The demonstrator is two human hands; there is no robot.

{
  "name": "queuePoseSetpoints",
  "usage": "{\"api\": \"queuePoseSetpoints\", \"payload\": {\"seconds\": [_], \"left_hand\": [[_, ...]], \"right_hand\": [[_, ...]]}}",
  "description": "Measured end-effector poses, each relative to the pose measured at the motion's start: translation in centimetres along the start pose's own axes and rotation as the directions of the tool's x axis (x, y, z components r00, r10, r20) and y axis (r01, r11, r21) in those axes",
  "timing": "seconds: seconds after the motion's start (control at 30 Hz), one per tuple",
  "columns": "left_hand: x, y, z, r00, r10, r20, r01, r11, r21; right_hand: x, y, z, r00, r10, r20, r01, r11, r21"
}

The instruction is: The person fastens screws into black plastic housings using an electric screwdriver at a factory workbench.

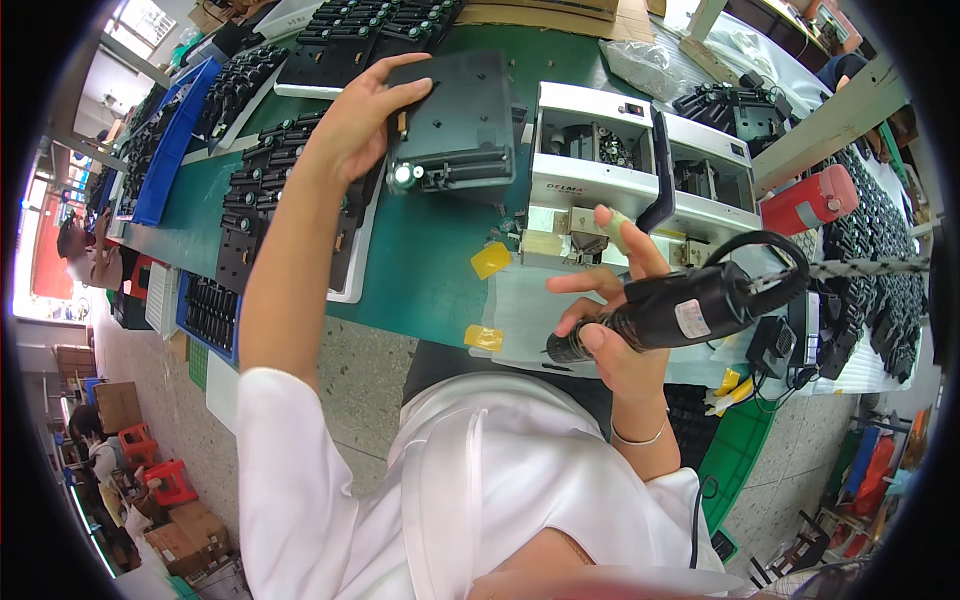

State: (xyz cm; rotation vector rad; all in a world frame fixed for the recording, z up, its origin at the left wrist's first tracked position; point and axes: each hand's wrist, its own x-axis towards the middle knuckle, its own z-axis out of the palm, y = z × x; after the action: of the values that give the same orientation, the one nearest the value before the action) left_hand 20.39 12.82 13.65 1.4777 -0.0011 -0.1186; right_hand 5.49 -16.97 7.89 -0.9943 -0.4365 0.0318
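My left hand (pixel 365 115) grips the left edge of a flat dark plate (pixel 450 110), thumb on top, holding it above the green table. Along the plate's near edge lies a black rod-like assembly (pixel 465 168) with a small round light-coloured end piece. My right hand (pixel 630 335) is wrapped round a black corded electric screwdriver (pixel 690 312), its narrow end pointing left; a pale finger cot (pixel 614 232) covers one raised finger. Ahead of that hand stand a white screw feeder (pixel 590 180) and a second white screw feeder (pixel 705 165), with loose screws in the first one's opening.
Several black assemblies fill white trays (pixel 350 270) on the left and at the back. A blue bin (pixel 180 140) stands far left. Yellow tape pieces (pixel 490 260) hold a pale sheet. On the right are a red bottle (pixel 808 200), a wooden post (pixel 830 120) and cables. People sit far left.
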Motion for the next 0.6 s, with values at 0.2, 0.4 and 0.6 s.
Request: {"api": "queuePoseSetpoints", "payload": {"seconds": [0.2, 0.4, 0.6], "left_hand": [[6.0, -1.5, -0.8, 0.993, -0.110, 0.049, 0.101, 0.982, 0.156], [7.9, -3.0, -1.2, 0.994, -0.105, -0.026, 0.103, 0.845, 0.525], [5.7, -3.0, -0.7, 0.973, 0.159, 0.165, -0.227, 0.576, 0.785]], "right_hand": [[-1.6, -0.5, -1.2, 0.997, -0.017, -0.078, 0.011, 0.997, -0.079], [-2.0, -0.7, -2.2, 0.992, -0.033, -0.123, 0.023, 0.997, -0.079], [-2.0, -0.9, -2.7, 0.983, -0.028, -0.180, 0.007, 0.993, -0.115]]}}
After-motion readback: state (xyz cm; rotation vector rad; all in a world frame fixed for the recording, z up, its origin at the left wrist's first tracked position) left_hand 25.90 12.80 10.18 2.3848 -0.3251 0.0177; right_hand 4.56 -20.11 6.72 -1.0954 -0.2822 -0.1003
